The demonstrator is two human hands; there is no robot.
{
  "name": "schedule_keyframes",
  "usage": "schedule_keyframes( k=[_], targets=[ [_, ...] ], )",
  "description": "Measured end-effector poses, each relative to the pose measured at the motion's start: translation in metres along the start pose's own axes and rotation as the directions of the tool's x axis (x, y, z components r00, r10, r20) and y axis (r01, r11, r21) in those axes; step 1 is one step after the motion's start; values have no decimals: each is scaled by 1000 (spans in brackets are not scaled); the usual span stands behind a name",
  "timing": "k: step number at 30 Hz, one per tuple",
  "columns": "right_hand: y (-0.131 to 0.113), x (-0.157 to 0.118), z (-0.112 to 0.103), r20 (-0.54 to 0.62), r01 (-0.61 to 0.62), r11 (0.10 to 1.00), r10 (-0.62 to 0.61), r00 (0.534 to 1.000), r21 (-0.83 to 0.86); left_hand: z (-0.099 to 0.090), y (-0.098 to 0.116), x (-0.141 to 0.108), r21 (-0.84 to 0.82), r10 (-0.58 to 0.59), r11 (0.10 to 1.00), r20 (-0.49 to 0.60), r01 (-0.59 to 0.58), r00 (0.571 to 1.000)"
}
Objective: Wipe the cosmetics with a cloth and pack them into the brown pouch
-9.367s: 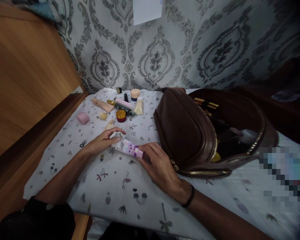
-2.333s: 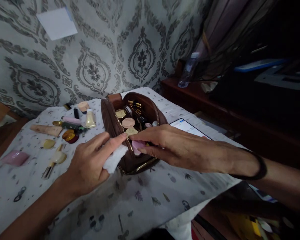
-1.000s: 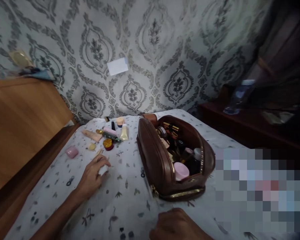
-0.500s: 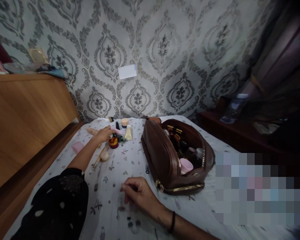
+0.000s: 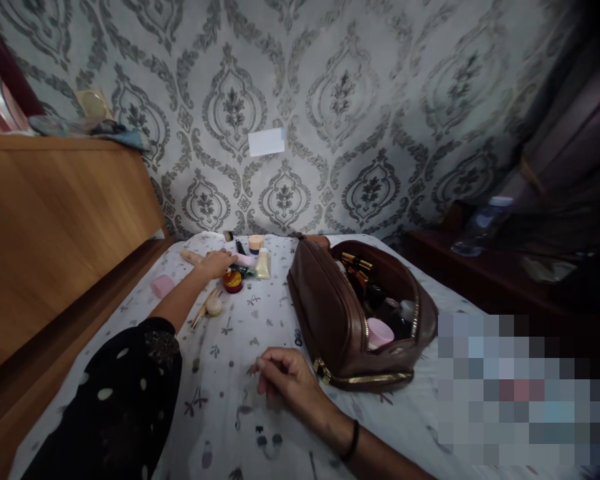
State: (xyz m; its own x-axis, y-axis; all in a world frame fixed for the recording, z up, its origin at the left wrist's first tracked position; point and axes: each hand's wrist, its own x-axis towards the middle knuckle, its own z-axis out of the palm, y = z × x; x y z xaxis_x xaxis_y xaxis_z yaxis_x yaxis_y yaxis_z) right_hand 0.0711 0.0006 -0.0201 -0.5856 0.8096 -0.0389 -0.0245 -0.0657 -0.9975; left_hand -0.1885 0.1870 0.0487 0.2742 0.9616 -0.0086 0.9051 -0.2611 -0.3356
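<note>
My left hand is stretched out over a group of cosmetics on the bed sheet, fingers extended, their tips at a pink tube. Close by are a dark green item, an amber jar, a pale gold tube and a beige jar with a dark base. Nearer me lie thin brushes and a small round pot. My right hand rests on the sheet with loosely bent fingers and nothing visible in them, in front of an open brown makeup bag.
Inside the bag are a pink jar, gold-banded sticks and other cosmetics. A pink sponge-like piece lies left of my forearm. A wooden cabinet borders the left, and a plastic bottle stands at the right.
The view has shifted slightly, so the scene sits a little further right. My left hand stays over the cosmetics with its fingers flatter. The right hand keeps its loose pose by the bag.
</note>
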Motion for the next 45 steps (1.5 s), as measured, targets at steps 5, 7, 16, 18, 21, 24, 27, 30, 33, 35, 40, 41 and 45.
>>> schedule_keyframes(
  k=[5,7,16,18,21,24,27,30,33,35,40,41,45],
  targets=[
    [0,2,-1,-1,3,1000,-3,1000,10,5,-3,-10,-8,-4,1000,-11,4,1000],
    [1,2,0,5,13,1000,-14,1000,6,6,-1,-14,-13,-23,1000,-20,23,1000],
    [0,2,-1,-11,28,996,-28,1000,83,-18,7,-53,-27,-220,976,-95,218,971],
    [-2,5,-2,-39,35,992,-30,999,125,-30,6,-73,-42,-232,973,-130,229,964],
    [-8,9,-3,-148,73,985,-49,988,155,-41,20,-111,-79,-149,987,-130,140,980],
    [-10,13,-4,-236,143,985,-117,965,93,-35,52,-153,-116,-23,993,-80,14,997],
    [-4,15,-7,-180,173,985,-175,968,-25,-23,78,-186,-174,52,983,-18,-55,998],
    [3,16,-9,-142,141,988,-148,979,-59,-14,81,-205,-357,72,930,-52,-86,996],
    [6,16,-12,-130,120,991,-127,983,-59,-13,68,-211,-611,-6,785,-178,-106,984],
    [7,17,-13,-127,111,992,-117,985,-52,-18,63,-211,-699,-106,709,-240,-96,965],
    [7,17,-13,-108,95,995,-96,989,-23,-28,95,-197,-703,-183,692,-392,-165,902],
    [7,17,-13,-101,96,995,-96,990,-13,-28,108,-193,-680,-145,704,-419,-204,896],
    [6,14,-14,-80,133,991,-134,988,-19,-19,150,-176,-507,85,811,-391,-291,917]
  ],
)
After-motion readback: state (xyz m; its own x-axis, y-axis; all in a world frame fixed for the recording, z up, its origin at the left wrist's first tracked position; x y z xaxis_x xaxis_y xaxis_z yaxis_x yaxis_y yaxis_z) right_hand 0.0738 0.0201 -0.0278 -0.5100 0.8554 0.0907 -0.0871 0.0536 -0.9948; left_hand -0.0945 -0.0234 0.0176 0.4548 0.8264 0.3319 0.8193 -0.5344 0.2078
